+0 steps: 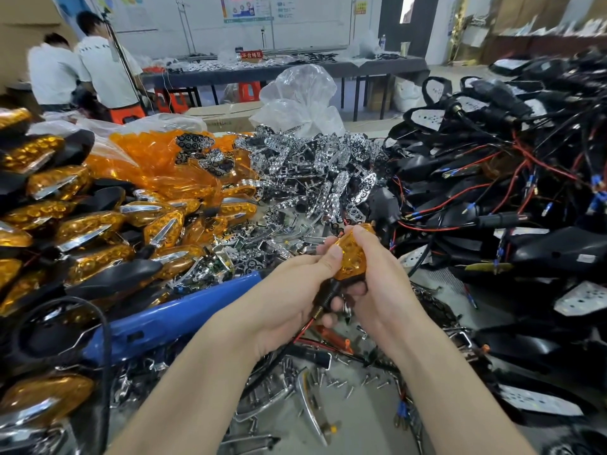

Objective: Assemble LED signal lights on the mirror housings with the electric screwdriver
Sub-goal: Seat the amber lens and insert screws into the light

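Closest in, small loose silver screws (345,385) lie scattered on the grey worktop (364,418) between the two forearms, beside curved chrome trim strips (309,407). Just above them the left hand (285,300) and the right hand (381,290) meet around one amber-lensed LED signal light (353,257), held in the air over the middle of the worktop. Both hands are curled on it. The left thumb lies across the near face of the lens with the fingers cupped beneath, and the right fingers wrap over its far end. A thin red wire (303,329) hangs from the light's lower end between the palms.

Just left of the left wrist lies the long blue electric screwdriver (170,318), untouched, with a black cable (105,356) looping beside it. Further left rises a heap of assembled amber lights in black housings (82,224).

Beyond the hands sits a pile of chrome reflector pieces (328,172), and to its left a clear bag of loose amber lenses (164,159). To the right, black mirror housings tangled with red and black wires (509,198) fill that side.

Farther back stand a crumpled clear plastic bag (302,93), a long dark table (328,72) and two people in white shirts (98,60).
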Demonstrator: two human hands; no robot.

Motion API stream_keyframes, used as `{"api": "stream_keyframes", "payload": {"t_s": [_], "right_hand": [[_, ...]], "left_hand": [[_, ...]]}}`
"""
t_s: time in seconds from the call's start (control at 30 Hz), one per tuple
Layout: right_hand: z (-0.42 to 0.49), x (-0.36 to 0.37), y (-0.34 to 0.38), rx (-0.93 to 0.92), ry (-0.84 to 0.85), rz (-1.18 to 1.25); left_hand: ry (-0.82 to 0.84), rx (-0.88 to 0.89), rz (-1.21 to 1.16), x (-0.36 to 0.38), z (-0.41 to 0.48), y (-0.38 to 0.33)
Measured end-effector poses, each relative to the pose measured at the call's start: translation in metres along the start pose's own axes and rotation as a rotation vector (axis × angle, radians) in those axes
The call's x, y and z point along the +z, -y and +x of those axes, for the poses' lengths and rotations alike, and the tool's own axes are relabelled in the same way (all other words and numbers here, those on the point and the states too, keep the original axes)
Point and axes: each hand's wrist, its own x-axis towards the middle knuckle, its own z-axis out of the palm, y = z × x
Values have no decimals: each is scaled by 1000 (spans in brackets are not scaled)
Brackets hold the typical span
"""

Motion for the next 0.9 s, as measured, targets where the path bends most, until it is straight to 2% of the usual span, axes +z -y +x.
{"api": "stream_keyframes", "payload": {"t_s": [0.57, 0.8, 0.9], "right_hand": [[5, -3, -10, -69, -5, -75], [1, 2, -4, -154, 3, -75], [-1, 3, 1, -144, 22, 4]], "left_hand": [[-79, 30, 26, 6, 2, 5], [-84, 105, 54, 1, 3, 5], [-82, 170, 141, 0, 4, 5]]}}
